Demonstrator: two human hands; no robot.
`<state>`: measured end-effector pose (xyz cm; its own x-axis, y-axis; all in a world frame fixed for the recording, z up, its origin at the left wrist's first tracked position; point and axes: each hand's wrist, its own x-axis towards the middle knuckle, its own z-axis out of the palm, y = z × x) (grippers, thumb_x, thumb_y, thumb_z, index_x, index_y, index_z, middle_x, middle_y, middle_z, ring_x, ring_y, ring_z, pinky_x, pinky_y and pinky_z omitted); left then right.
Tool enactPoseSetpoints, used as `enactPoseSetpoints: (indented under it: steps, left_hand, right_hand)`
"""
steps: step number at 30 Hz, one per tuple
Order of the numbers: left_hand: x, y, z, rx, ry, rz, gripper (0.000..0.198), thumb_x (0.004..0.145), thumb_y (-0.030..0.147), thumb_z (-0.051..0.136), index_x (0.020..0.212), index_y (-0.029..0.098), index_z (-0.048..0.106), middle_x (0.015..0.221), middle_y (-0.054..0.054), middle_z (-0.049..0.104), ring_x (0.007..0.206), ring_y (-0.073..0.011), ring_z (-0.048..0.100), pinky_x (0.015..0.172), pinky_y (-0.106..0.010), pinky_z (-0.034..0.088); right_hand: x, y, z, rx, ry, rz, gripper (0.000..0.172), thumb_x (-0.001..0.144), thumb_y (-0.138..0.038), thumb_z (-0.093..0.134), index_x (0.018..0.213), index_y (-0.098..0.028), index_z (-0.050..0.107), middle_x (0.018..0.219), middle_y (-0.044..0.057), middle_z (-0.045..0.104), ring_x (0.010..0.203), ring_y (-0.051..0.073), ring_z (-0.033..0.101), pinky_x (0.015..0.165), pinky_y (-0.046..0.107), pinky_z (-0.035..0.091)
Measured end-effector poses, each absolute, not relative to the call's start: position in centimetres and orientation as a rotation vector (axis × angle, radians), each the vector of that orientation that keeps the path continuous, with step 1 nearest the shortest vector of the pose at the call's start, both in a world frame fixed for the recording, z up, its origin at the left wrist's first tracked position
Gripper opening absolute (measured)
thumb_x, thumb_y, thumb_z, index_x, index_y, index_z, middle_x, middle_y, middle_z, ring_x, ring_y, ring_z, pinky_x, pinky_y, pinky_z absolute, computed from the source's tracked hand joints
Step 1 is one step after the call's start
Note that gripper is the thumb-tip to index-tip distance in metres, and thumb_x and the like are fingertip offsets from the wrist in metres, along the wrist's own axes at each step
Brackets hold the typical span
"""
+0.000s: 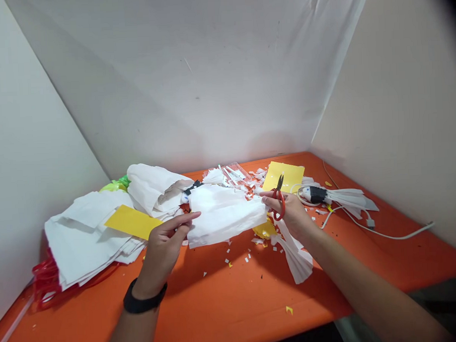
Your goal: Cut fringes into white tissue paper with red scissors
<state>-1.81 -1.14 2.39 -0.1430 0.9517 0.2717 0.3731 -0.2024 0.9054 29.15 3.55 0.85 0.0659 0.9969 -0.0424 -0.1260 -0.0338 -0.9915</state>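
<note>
The left hand (167, 243) pinches the white sheet (226, 214) at its nine o'clock, the right hand (290, 214), also carrying red scissors (278, 191), at three. Yellow card (284, 174) lies toward two o'clock.

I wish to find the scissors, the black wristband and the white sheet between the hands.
Scissors (278, 191), head view: where blades meet handles.
Black wristband (143, 302), head view: middle of its band.
White sheet (224, 211), head view: middle of its surface.
</note>
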Motion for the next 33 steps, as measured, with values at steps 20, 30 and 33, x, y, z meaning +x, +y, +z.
enactPoseSetpoints:
  steps: [20, 30, 33]
  left_hand:
    - [-2.3, -0.8, 3.4, 1.574, 1.579, 1.091, 0.047, 0.072, 0.052, 0.083, 0.108, 0.022, 0.08, 0.109, -0.008, 0.079, 0.102, -0.0275, 0.07, 0.074, -0.027, 0.057]
    - [-2.0, -0.9, 4.0, 1.615, 1.644, 1.045, 0.051, 0.073, 0.055, 0.08, 0.113, 0.023, 0.077, 0.117, -0.007, 0.076, 0.1, -0.0266, 0.07, 0.068, -0.025, 0.056]
    - [-2.0, -0.8, 4.0, 1.643, 1.666, 1.011, 0.05, 0.076, 0.055, 0.078, 0.115, 0.024, 0.075, 0.12, -0.005, 0.074, 0.095, -0.0235, 0.071, 0.065, -0.023, 0.055]
  right_hand:
    - [30.6, 3.5, 1.8, -1.074, -1.406, 1.246, 0.049, 0.073, -0.05, 0.081, 0.111, -0.019, 0.078, 0.096, 0.008, 0.073, 0.091, 0.024, 0.061, 0.079, 0.035, 0.048]
    - [30.8, 3.7, 1.5, -1.205, -1.614, 1.064, 0.036, 0.074, -0.043, 0.081, 0.098, -0.017, 0.08, 0.09, 0.008, 0.072, 0.081, 0.023, 0.063, 0.071, 0.033, 0.049]
    - [31.0, 3.8, 1.7, -1.164, -1.676, 1.05, 0.03, 0.076, -0.042, 0.079, 0.091, -0.016, 0.079, 0.082, 0.005, 0.07, 0.075, 0.02, 0.061, 0.069, 0.031, 0.047]
